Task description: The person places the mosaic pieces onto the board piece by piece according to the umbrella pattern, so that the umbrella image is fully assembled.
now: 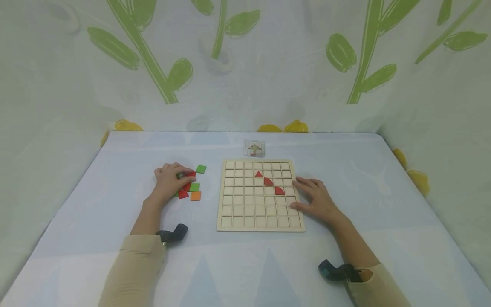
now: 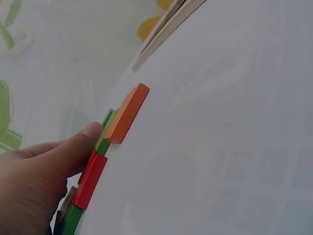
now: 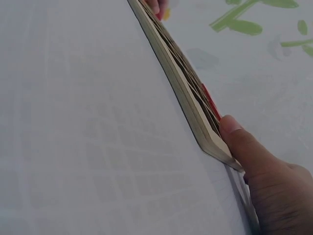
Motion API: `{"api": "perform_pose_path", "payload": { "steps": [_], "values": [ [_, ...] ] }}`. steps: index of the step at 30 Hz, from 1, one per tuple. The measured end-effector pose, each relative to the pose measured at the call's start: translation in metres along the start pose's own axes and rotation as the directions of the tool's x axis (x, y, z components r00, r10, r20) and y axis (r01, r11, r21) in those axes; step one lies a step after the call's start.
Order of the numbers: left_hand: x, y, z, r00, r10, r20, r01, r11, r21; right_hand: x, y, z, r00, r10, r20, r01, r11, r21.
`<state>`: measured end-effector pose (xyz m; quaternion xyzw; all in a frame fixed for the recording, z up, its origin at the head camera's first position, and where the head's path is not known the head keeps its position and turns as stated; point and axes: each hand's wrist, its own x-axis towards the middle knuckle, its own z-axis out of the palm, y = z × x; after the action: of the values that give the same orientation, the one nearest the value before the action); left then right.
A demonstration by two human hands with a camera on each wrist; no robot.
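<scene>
Over on the left, busy among loose wooden-looking pieces: pinching a small flat red piece (image 1: 191, 174) between thumb and fingers of the left hand (image 1: 167, 182), its full outline too covered to tell. Just beyond, to the far right of the fingertips, a flat green square (image 1: 201, 169); on the near side, a second green square (image 1: 194, 187), then a flat orange square (image 1: 195, 196) right below, with a loose red quarter-round (image 1: 183, 194) to the left of it. Across to the middle of the pale table (image 1: 245, 268), lying flat: a square light-wood grid board (image 1: 249, 210). Seated in its cells, stepping nearer and rightward, a red triangle (image 1: 258, 174), a red quarter-round tile (image 1: 268, 181) and another red quarter-round tile (image 1: 279, 190). Now to the right: resting the thumb of the right hand (image 1: 316, 200) on the board's right edge, fingers loosely spread, gripping nothing. Just past the board's far edge, a small square card (image 1: 254, 149) printed with a grid and a coloured figure. Farther back, green leaves (image 1: 341, 53) across a pale wall.
</scene>
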<state>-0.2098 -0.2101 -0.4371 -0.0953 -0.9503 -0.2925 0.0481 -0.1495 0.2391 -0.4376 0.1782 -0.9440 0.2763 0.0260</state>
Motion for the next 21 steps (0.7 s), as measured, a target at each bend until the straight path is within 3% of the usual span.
{"api": "perform_pose_path", "payload": {
  "steps": [21],
  "values": [
    [-0.004, 0.028, 0.011, 0.998, 0.059, -0.007, -0.059, 0.998, -0.014, 0.000, -0.001, 0.000, 1.000, 0.011, 0.000, -0.011, 1.000, -0.009]
  ]
}}
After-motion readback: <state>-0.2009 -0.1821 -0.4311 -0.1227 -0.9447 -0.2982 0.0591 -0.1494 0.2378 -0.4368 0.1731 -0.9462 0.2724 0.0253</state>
